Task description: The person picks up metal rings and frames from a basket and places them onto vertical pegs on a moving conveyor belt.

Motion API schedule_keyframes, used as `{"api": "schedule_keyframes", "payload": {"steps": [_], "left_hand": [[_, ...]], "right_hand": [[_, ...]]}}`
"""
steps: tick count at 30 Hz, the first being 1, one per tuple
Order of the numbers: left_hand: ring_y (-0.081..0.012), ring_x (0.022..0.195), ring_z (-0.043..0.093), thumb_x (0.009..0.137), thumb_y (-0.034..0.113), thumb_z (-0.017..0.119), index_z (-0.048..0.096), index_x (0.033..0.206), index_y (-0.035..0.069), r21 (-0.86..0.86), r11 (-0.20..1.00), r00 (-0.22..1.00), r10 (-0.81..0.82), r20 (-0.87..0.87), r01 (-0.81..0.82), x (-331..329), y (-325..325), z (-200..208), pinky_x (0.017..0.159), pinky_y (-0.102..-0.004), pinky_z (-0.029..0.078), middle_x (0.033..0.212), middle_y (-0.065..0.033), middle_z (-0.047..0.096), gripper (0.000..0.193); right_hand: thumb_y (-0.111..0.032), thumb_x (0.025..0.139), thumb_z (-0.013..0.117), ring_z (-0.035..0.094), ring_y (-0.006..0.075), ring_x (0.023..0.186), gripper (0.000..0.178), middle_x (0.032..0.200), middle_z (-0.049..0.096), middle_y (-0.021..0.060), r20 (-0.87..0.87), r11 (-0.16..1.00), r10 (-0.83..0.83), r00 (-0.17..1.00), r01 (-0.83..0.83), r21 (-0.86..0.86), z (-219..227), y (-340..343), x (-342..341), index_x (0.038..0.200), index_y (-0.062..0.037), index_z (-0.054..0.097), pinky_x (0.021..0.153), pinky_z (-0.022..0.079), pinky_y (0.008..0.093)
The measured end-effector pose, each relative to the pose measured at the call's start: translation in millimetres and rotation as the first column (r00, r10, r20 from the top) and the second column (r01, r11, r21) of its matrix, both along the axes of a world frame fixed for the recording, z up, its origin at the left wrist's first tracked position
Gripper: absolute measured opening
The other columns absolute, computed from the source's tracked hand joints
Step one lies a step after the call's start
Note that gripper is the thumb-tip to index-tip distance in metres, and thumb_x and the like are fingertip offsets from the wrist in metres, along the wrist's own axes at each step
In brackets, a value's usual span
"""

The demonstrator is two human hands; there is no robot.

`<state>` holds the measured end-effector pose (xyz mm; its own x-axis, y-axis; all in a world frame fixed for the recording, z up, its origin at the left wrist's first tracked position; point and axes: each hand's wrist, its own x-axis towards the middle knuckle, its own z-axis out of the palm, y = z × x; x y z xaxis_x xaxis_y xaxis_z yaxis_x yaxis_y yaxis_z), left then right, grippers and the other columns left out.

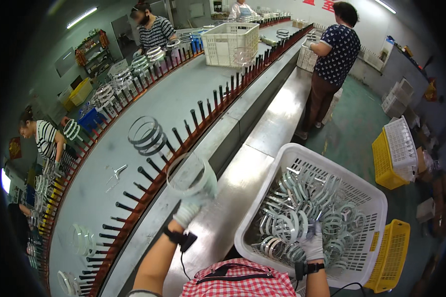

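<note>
My left hand (187, 214), in a white glove, is over the metal ledge beside the row of black pegs. It grips a pale, see-through ring-shaped piece (209, 184), blurred by motion. In the white basket (379, 195) at the lower right lies a heap of silvery ring-shaped metal pieces (295, 222). My right hand (312, 246), also gloved, reaches into this heap with its fingers closed round one of them; the fingertips are partly lost among the rings. Another stacked-ring piece (147, 136) sits at the pegs ahead of my left hand.
A curved line of upright black pegs (200, 110) edges the grey table (168, 99). A cream crate (228, 44) stands on it farther off. Yellow baskets (389, 257) are at the right. One person (337, 54) stands at the ledge; others work across the table.
</note>
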<state>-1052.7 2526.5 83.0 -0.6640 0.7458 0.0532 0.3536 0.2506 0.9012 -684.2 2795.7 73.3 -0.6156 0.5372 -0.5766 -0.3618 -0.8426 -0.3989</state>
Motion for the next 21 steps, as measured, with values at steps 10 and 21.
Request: {"api": "schedule_keyframes", "payload": {"steps": [10,21], "left_hand": [[-0.0236,0.117,0.041,0.086,0.021,0.053,0.042,0.125,0.002,0.433,0.753,0.775,0.608,-0.169,-0.496,-210,140,31,0.097,-0.0335,0.033,0.132,-0.0129,0.041,0.045],[-0.0342,0.117,0.044,0.084,0.035,0.055,0.046,0.122,-0.003,-0.05,0.664,0.641,0.697,-0.322,-0.746,-205,60,33,0.098,-0.035,0.032,0.123,-0.0246,0.048,0.054]], "right_hand": [[-0.029,0.079,0.064,0.056,0.0181,0.081,0.038,0.087,0.06,0.0038,-0.128,0.998,0.042,0.991,-0.035,0.058,109,26,-6,0.11,-0.0078,0.055,0.069,0.046,0.0327],[-0.027,0.082,0.062,0.059,0.021,0.067,0.028,0.077,0.061,0.0049,-0.109,0.994,0.078,0.991,-0.085,-0.064,163,42,-32,0.1,-0.0068,0.059,0.062,0.048,0.0318]]}}
